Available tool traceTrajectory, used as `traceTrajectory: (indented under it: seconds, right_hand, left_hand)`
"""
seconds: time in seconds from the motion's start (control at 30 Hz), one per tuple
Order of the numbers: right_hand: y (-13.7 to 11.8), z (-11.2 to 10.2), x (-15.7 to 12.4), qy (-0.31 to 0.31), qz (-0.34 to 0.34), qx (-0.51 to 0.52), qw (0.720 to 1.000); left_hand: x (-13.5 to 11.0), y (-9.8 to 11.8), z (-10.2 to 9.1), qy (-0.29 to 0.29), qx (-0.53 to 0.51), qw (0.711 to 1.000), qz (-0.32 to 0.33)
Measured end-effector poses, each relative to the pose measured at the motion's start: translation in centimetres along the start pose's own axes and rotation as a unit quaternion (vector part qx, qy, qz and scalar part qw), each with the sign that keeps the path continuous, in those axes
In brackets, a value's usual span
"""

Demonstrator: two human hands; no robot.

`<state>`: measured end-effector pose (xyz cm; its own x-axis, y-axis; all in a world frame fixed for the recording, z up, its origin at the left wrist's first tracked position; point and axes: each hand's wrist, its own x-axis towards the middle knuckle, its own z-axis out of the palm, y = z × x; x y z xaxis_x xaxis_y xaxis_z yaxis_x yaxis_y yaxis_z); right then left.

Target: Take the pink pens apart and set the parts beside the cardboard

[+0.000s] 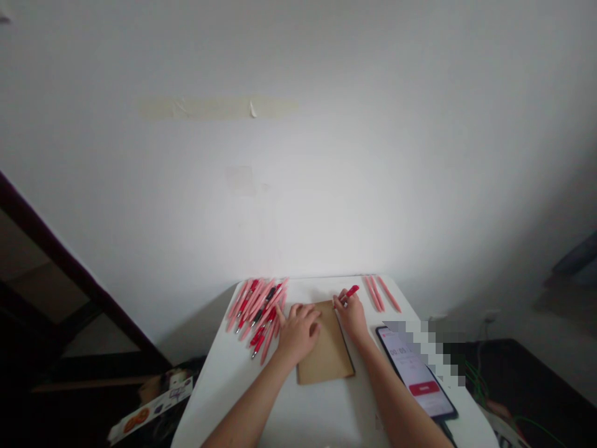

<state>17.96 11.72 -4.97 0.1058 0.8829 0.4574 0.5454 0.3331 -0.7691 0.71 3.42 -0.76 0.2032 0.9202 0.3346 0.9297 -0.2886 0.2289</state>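
A brown-covered notebook [329, 354] lies closed on the white table [321, 410]. My left hand [298, 330] rests on its upper left part with the fingers spread, holding nothing. At the notebook's upper right edge, my right hand [351, 316] grips a red pen [353, 290], whose red end sticks up past the fingers; its tip is hard to make out. A heap of pens [256, 311], pink, red and black, lies to the left of my left hand. Beyond my right hand, three pink pens [381, 294] lie apart from one another near the far edge.
A phone [415, 373] with a lit timer screen lies on the table's right side, partly blurred out. A white wall [317, 205] rises behind the table. Cables [478, 379] run on the floor at right, and a white printed box [153, 407] lies low at left.
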Motion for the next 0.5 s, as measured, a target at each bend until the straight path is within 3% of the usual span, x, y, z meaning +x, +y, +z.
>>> traceTrajectory:
  seconds: [0.37,0.5]
  right_hand:
    - [-0.6,-0.4,0.0,0.026,0.016,0.005,1.0]
    - [-1.1,-0.8,-0.1,0.009,0.007,0.021,1.0]
  left_hand:
    - [0.1,0.2,-0.3,-0.007,0.009,1.0,-0.003]
    - [0.0,0.1,-0.1,-0.003,0.004,1.0,-0.004]
